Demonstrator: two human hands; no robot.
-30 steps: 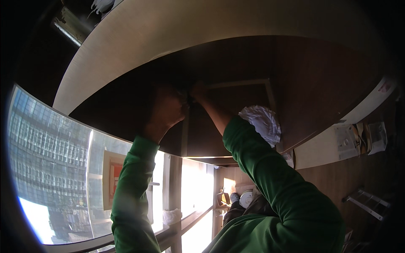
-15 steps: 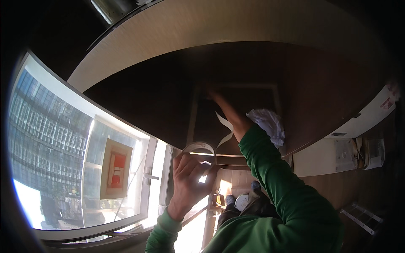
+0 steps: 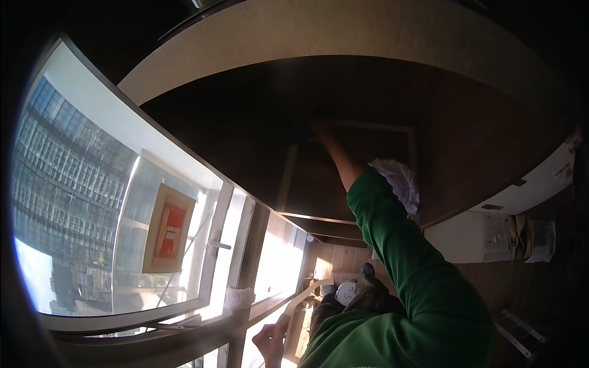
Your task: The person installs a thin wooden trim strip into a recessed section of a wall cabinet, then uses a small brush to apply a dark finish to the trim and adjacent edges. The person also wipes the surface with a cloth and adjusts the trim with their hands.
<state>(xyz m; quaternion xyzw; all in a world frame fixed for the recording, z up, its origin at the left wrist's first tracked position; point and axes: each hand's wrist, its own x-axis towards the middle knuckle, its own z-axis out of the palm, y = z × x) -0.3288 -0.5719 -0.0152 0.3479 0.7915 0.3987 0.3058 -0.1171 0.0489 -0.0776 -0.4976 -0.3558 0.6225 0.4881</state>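
My left hand (image 3: pixel 269 342), at the lower edge, is closed on a roll of pale tape, seen nearly edge-on and mostly hidden. A loose tape strip (image 3: pixel 307 293) curves up from it toward the right. Farther up, my right hand (image 3: pixel 321 130) reaches into deep shadow and lies against a dark brown panel (image 3: pixel 362 147). Its fingers are lost in the dark. Beside it, pale strips of tape (image 3: pixel 383 127) mark out a rectangle on the panel. Crumpled thin whitish sheeting (image 3: pixel 399 184) sits right of my green-sleeved forearm, partly behind it.
An open window (image 3: pixel 211 245) with a handle stands at the left, with a red and cream picture (image 3: pixel 167 230) seen by its glass. A white round lid (image 3: pixel 346 292) is by my feet. At the lower right is a metal ladder (image 3: pixel 518 331). White boards (image 3: pixel 466 236) lie right.
My left hand has moved down toward the lower edge with the tape roll, and the loose strip has come down with it. My right hand stays at the panel. The view has shifted slightly.
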